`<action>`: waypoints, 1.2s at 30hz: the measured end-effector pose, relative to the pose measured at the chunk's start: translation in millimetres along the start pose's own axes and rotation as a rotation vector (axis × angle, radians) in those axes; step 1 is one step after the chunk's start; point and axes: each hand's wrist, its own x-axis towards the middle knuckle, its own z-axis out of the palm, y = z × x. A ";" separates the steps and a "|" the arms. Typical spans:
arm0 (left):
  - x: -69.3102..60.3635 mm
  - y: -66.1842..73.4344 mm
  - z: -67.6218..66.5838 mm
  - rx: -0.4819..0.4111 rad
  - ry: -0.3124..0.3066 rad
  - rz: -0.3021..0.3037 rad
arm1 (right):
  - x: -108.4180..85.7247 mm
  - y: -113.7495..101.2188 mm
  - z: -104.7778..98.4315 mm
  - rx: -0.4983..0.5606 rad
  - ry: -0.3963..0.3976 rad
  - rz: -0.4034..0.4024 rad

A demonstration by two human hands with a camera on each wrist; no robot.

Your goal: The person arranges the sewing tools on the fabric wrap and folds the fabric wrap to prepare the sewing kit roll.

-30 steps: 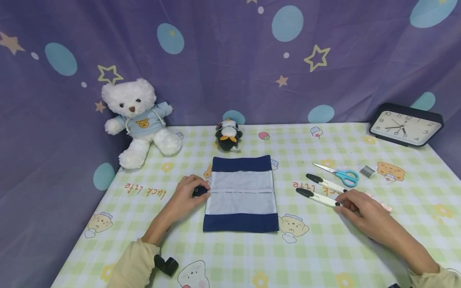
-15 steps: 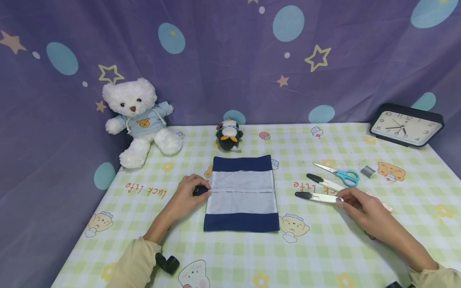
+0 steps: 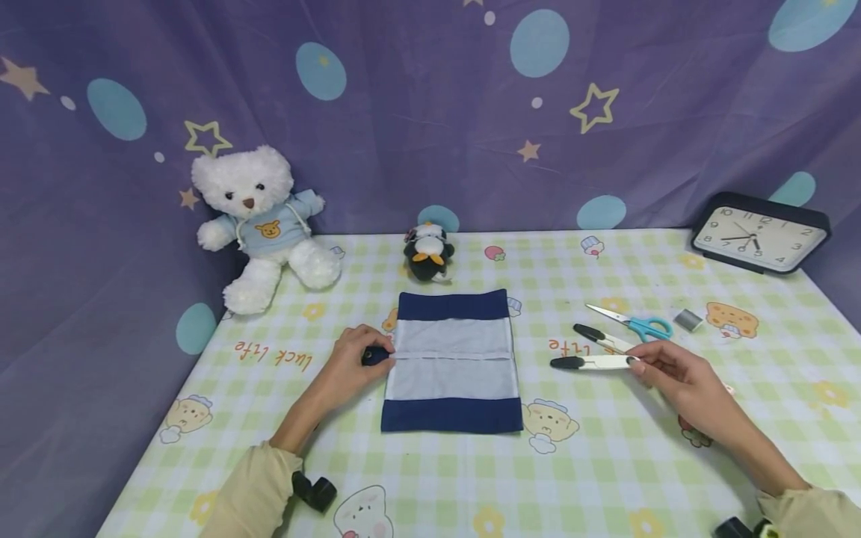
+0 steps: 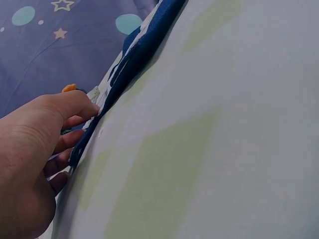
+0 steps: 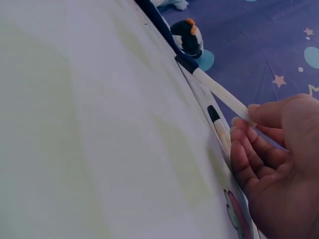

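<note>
Head view: my right hand (image 3: 682, 381) pinches the nearer black-capped pen (image 3: 602, 362) by its white end; my left hand (image 3: 353, 366) grips the navy-and-grey cloth (image 3: 452, 379) at its left edge.

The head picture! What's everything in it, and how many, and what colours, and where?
Teddy bear: 1, white, blue top, back left
Penguin toy: 1, black-and-white, back middle
Clock: 1, black, back right
Cloth: 1, navy and grey, middle
Scissors: 1, turquoise handles, right
Small block: 1, grey, beside scissors
Held pen: 1, white and black, in right hand
Other pen: 1, same, behind it
Mostly hidden thing: 1, pale, beside right hand
Tablecloth: 1, green and white, underneath
Curtain: 1, purple, behind
Left hand: 1, bare, at cloth's left edge
Right hand: 1, bare, right side
Sleeves: 2, beige, bottom edge
Wrist cameras: 2, black, at the wrists
</note>
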 end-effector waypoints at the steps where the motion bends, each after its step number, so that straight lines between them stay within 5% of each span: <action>1: -0.1 0.3 -0.2 -0.002 -0.001 -0.002 | 0.6 0.2 0.2 0.004 0.001 0.003; 36: 0.4 0.1 -0.9 -0.016 0.005 -0.021 | 42.1 -12.1 18.4 0.140 0.131 -0.111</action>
